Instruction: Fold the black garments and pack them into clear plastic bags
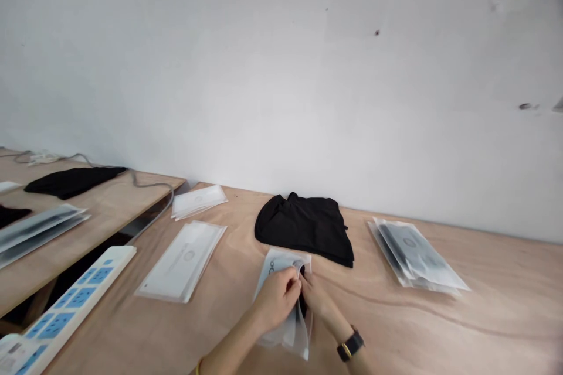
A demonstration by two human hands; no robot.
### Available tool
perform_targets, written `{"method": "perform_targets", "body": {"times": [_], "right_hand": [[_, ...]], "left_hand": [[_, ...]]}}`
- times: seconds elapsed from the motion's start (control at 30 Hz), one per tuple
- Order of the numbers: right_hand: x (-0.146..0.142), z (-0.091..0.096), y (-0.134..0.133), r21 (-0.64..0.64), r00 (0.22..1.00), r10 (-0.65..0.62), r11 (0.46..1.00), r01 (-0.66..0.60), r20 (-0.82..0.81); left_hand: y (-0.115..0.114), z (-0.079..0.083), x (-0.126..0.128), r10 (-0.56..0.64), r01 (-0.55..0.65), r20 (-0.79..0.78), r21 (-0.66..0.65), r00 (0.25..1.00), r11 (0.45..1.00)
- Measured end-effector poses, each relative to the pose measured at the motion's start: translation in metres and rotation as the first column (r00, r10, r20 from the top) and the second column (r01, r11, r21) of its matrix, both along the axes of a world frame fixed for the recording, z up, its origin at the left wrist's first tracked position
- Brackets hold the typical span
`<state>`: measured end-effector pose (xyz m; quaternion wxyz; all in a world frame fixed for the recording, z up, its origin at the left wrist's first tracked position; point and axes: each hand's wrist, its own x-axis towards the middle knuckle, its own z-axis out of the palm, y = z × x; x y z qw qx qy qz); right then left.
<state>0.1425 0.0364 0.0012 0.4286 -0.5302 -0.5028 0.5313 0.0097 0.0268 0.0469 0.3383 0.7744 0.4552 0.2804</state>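
A frosted plastic bag [273, 261] lies on the wooden table in front of me, its opening pulled up. My left hand [278, 297] is closed, pinching the edge of the bag between thumb and fingers. At the opening, my right hand [317, 297] reaches against the bag, its fingertips partly hidden. Dark cloth [302, 303] shows inside the gap between the bag's layers; whether the right fingers grip it is hidden. Just beyond the bag lies a folded black garment [305, 225].
Stacked bags with dark contents [413, 252] lie to the right. Flat pale bags [185, 261] and a smaller pile [199, 200] lie left. A power strip [73, 304] spans the gap beside another table [114, 202] with black cloth [73, 180]. A white wall [281, 70] stands behind.
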Motion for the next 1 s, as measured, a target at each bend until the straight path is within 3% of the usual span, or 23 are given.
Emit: {"method": "perform_targets", "body": {"times": [0.1, 0.17, 0.23, 0.3, 0.33, 0.4, 0.5, 0.63, 0.87, 1.0], "right_hand": [[0.031, 0.003, -0.003, -0.053, 0.987, 0.005, 0.999, 0.004, 0.163], [0.047, 0.002, -0.018, -0.093, 0.973, 0.017, 0.996, 0.005, 0.229], [0.055, -0.004, -0.041, -0.204, 0.962, 0.073, 0.979, -0.018, 0.264], [0.052, -0.015, -0.065, -0.333, 0.960, 0.145, 0.941, -0.059, 0.240], [0.048, -0.021, -0.075, -0.381, 0.961, 0.172, 0.921, -0.079, 0.216], [0.039, -0.032, -0.087, -0.434, 0.971, 0.186, 0.895, -0.105, 0.149], [0.028, -0.041, -0.091, -0.488, 0.991, 0.130, 0.867, -0.098, 0.033], [0.026, -0.039, -0.087, -0.508, 0.997, 0.065, 0.858, -0.074, -0.036], [0.021, -0.034, -0.084, -0.453, 0.995, -0.070, 0.891, 0.031, -0.071], [0.032, -0.028, -0.063, -0.360, 0.972, -0.221, 0.916, 0.177, -0.084]], "left_hand": [[-0.010, -0.001, -0.014, -0.052, 0.054, -0.041, 0.041, 0.998, 0.998], [-0.023, -0.012, -0.024, -0.122, 0.143, -0.144, 0.148, 0.982, 0.979], [-0.037, -0.031, -0.031, -0.202, 0.294, -0.287, 0.326, 0.936, 0.899], [-0.048, -0.051, -0.033, -0.206, 0.394, -0.389, 0.501, 0.898, 0.770], [-0.051, -0.060, -0.032, -0.182, 0.404, -0.408, 0.563, 0.895, 0.721], [-0.055, -0.070, -0.027, -0.122, 0.357, -0.380, 0.644, 0.917, 0.676], [-0.055, -0.072, -0.020, -0.108, 0.298, -0.307, 0.682, 0.945, 0.668], [-0.052, -0.064, -0.017, -0.157, 0.289, -0.247, 0.709, 0.956, 0.643], [-0.055, -0.058, -0.011, -0.225, 0.257, -0.146, 0.748, 0.963, 0.613], [-0.062, -0.064, -0.011, -0.264, 0.284, -0.153, 0.759, 0.953, 0.587]]}}
